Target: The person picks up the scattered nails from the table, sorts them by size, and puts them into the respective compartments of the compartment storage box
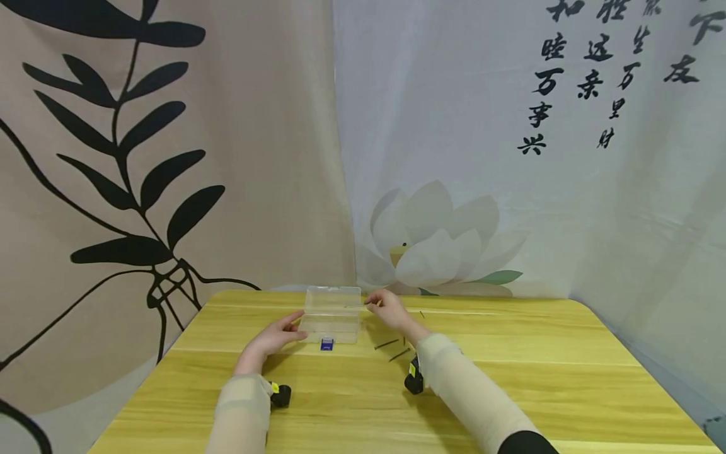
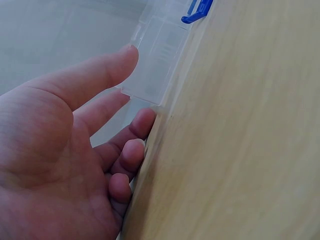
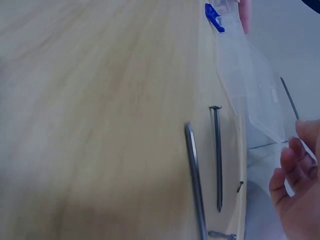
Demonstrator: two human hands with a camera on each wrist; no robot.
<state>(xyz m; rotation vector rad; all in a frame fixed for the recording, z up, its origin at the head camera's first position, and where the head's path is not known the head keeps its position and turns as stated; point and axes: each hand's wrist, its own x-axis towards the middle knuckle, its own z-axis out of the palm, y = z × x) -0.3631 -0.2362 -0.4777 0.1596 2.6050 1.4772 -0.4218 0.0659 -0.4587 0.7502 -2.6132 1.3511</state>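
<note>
A clear plastic box stands at the table's far edge with its lid raised. At its left end, my left hand holds the box between thumb and index finger; the other fingers curl loosely beside it in the left wrist view. My right hand pinches a thin nail by one end, and its free end points left across the raised lid. A blue latch hangs at the box's front. To the right of the box lie several loose nails, among them a long nail and a thick one.
The wooden table ends just behind the box, against a printed curtain. A small nail lies near the far edge, right of my right hand. Black wrist cameras sit under both forearms.
</note>
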